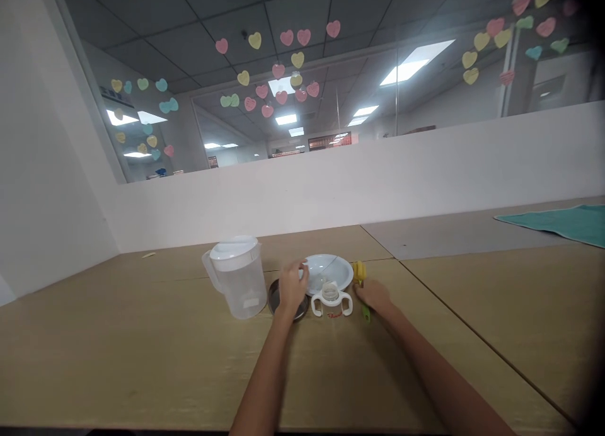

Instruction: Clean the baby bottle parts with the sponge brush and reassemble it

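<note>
My left hand point(293, 288) is above a dark round metal dish point(274, 299), at the left rim of a white bowl point(343, 273). Its fingers are curled in; what they may hold is too small to make out. A clear piece with a thin stem lies in the bowl. In front of the bowl stands an uncapped clear baby bottle point(332, 307) with two white handles. My right hand point(375, 296) is closed round a brush point(365, 312) with a green handle and yellow head, at the bowl's right side.
A clear plastic pitcher point(244, 288) with a white lid stands left of the metal dish. A teal cloth point(567, 223) lies at the far right of the wooden table point(142, 360). Behind is a low white wall point(331, 193) below a window.
</note>
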Motion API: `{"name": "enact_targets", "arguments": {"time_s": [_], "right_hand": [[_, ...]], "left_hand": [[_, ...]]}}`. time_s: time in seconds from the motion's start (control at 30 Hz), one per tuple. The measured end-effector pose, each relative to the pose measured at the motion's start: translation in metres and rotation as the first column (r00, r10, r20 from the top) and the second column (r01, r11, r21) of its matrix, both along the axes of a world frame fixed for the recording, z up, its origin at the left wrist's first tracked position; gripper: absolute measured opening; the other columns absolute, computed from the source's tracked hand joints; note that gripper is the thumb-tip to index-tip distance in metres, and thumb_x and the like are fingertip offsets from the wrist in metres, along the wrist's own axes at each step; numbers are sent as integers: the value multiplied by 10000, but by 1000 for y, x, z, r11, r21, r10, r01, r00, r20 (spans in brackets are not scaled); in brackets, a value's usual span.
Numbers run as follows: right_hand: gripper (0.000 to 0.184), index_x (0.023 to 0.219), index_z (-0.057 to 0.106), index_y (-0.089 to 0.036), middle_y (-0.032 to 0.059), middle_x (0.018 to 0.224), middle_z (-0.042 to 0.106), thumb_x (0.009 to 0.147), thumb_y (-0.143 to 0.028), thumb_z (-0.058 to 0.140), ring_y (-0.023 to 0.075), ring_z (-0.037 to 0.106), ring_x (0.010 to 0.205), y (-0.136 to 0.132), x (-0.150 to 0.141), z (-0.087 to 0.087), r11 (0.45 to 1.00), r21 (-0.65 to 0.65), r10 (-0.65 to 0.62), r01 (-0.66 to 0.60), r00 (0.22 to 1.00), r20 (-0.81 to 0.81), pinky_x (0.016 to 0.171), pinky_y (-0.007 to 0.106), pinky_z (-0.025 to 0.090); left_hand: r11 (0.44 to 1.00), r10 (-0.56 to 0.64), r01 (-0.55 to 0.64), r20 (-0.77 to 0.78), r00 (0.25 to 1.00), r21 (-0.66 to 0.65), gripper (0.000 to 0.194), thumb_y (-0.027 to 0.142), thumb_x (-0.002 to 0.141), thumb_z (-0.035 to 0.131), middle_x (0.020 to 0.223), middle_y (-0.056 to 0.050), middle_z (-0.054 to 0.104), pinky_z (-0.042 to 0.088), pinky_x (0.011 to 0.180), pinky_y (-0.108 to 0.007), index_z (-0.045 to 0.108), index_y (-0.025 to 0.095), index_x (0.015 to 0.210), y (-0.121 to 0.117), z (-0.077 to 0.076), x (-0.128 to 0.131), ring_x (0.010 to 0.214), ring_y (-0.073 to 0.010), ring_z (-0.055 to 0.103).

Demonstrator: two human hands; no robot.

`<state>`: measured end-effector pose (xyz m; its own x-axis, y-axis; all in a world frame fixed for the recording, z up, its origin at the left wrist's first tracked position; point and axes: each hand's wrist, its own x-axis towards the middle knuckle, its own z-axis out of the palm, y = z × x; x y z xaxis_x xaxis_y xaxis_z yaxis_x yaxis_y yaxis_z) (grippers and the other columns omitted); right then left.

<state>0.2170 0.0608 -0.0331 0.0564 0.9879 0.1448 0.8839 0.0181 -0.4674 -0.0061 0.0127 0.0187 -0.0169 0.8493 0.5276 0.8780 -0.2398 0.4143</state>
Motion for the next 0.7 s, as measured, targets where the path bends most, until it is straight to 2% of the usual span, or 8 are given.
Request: {"name": "enact_targets", "arguments": {"time_s": [0.1,0.23,0.37,0.53,0.7], "right_hand": [[278,787,633,-153,149,882,666,809,-408,523,285,635,848,-1,-5,-2,998,-16,54,-53,997,49,630,318,425],[232,831,622,-163,141,912,663,745,-376,598,285,627,866,-2,-8,-4,993,-37,114,-110,988,105,645,325,437],[175,816,610,-165,137,901,659,749,-324,583,283,627,862,1,-9,-7,991,-26,135,-133,985,104,643,330,434],[110,775,598,-171,128,858,659,754,-272,562,275,633,834,3,-9,-10,989,-18,146,-145,986,83,627,321,423],[128,791,598,-176,124,883,662,763,-297,565,272,631,847,4,-10,-12,991,-17,136,-135,989,66,628,317,422]], "left_hand": [[963,-118,101,-53,992,-249,238,294,771,553,862,-81,689,454,794,-296,666,180,947,22,5,20,843,-208,623],[912,-202,173,-40,979,-372,275,260,700,600,840,-40,691,453,704,-242,657,205,963,40,3,29,776,-177,617],[882,-247,222,-8,969,-416,337,182,667,573,884,-31,687,452,714,-236,642,205,997,44,0,29,788,-170,607],[878,-269,256,26,963,-405,341,213,717,507,961,-48,673,445,747,-246,620,187,1038,44,0,28,839,-179,600],[886,-266,257,32,964,-386,257,211,714,505,970,-88,666,436,764,-267,647,148,920,46,-2,28,849,-199,591]]}}
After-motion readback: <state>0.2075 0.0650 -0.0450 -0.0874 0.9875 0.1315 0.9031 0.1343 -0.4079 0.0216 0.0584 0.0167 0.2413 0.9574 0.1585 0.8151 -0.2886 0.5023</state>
